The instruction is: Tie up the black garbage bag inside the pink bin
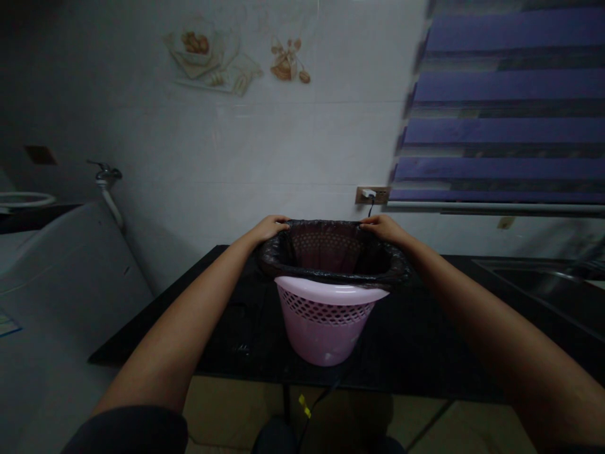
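Left hand (pixel 273 228) is pinching edge of black bag (pixel 331 275) at 11 o'clock, right hand (pixel 380 227) is pinching it at 1. Bag is lining pink bin (pixel 326 334), bulging past its sides. Bin is standing on black counter (pixel 420 347). From bin: socket (pixel 386 194) is holding plug (pixel 368 194) at 1, blind (pixel 510 132) is hanging at 2, sink (pixel 543 277) is sitting at 3, washer (pixel 80 271) is standing at 9, tap (pixel 106 173) at 10.

Dim tiled wall (pixel 283 145), purple-striped blind (pixel 510 85)
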A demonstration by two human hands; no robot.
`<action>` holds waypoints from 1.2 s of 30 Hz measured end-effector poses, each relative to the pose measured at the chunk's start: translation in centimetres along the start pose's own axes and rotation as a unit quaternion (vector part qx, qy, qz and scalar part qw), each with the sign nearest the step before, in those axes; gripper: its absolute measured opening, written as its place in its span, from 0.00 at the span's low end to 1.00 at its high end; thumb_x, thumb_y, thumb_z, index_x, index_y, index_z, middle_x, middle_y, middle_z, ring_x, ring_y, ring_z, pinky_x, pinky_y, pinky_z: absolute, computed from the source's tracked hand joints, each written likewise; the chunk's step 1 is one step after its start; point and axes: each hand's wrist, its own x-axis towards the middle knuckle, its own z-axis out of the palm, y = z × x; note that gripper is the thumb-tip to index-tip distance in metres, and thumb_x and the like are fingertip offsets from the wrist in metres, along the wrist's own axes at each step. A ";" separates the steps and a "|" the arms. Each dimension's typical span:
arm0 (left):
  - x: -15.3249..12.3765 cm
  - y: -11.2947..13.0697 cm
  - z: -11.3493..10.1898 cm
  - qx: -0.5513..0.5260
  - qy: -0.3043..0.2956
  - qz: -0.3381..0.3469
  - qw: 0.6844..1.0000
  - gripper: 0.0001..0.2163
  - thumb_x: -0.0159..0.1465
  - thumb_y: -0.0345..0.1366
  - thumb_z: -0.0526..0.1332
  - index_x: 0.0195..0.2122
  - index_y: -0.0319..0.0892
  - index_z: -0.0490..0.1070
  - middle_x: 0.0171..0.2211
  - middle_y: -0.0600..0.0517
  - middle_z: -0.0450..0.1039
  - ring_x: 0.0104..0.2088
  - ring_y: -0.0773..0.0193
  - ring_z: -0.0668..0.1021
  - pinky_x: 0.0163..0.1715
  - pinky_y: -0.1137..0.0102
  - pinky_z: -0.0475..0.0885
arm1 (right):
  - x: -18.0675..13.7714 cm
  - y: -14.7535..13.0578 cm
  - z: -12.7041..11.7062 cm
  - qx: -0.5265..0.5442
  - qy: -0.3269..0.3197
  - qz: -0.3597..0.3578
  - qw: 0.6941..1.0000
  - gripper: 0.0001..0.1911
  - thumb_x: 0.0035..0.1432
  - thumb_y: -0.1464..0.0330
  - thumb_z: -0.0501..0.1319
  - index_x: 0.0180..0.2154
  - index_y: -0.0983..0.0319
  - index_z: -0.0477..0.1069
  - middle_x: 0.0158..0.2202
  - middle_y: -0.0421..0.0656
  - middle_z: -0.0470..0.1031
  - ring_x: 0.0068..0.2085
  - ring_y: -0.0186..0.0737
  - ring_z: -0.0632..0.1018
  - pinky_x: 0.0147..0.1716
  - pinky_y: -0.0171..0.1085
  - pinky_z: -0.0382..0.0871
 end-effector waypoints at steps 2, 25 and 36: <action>0.0 0.1 0.0 0.001 -0.001 0.002 1.000 0.14 0.54 0.31 0.57 0.41 0.35 0.75 0.44 0.45 0.75 0.45 0.58 0.75 0.49 0.65 0.65 | 0.0 -0.1 0.0 -0.024 0.001 -0.009 1.000 0.15 0.53 0.73 0.56 0.40 0.73 0.76 0.35 0.49 0.77 0.32 0.40 0.75 0.33 0.35 0.67; -0.1 0.1 0.1 -0.009 0.005 0.022 1.000 0.14 0.54 0.31 0.58 0.41 0.34 0.74 0.44 0.44 0.75 0.45 0.58 0.75 0.50 0.66 0.64 | 0.4 0.8 0.1 -0.066 0.038 -0.093 0.993 0.17 0.56 0.70 0.53 0.43 0.70 0.75 0.40 0.50 0.76 0.39 0.44 0.76 0.40 0.37 0.66; 0.0 0.0 0.0 0.002 0.011 0.008 1.000 0.14 0.54 0.31 0.58 0.41 0.33 0.73 0.46 0.41 0.73 0.46 0.59 0.74 0.49 0.66 0.64 | 0.2 0.8 0.2 -0.051 0.068 -0.094 0.992 0.17 0.56 0.69 0.53 0.41 0.70 0.75 0.42 0.50 0.75 0.42 0.44 0.75 0.44 0.38 0.65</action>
